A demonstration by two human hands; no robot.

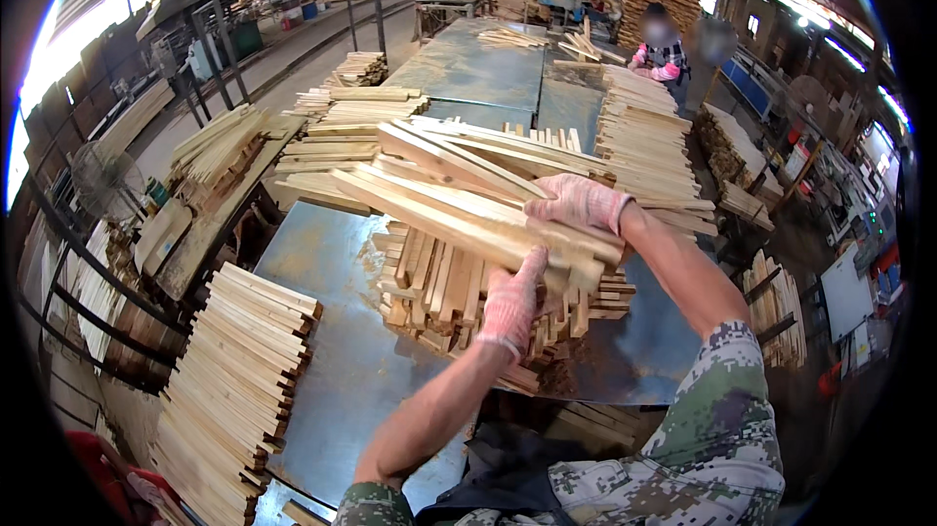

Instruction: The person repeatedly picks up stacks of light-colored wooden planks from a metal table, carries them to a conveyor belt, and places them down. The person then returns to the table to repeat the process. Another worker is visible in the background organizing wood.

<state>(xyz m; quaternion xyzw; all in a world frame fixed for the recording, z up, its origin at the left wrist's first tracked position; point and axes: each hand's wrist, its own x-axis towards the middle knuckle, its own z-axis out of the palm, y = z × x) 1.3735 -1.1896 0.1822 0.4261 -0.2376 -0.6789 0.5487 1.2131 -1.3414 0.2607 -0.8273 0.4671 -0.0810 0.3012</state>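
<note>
A loose bundle of pale wooden strips (pixel 444 204) lies slantwise above a stack of shorter strips (pixel 429 272) on the metal-topped table. My right hand (pixel 578 202), in a pinkish-white knit glove, is closed over the top of the bundle near its right end. From the near side my left hand (pixel 512 306), gloved the same way, grips the bundle's lower edge. Its thumb points up against the wood, and its other fingers are mostly hidden. The bundle's right end is slightly blurred. More strips lie crosswise just behind it.
Rows of strips (pixel 229 380) line the table's left side, with another long row (pixel 649 145) at the far right. Bluish metal tabletop (pixel 337 331) shows between the piles. A co-worker (pixel 664 58) with pink sleeves stands beyond the right row. A fan (pixel 107 180) stands at left.
</note>
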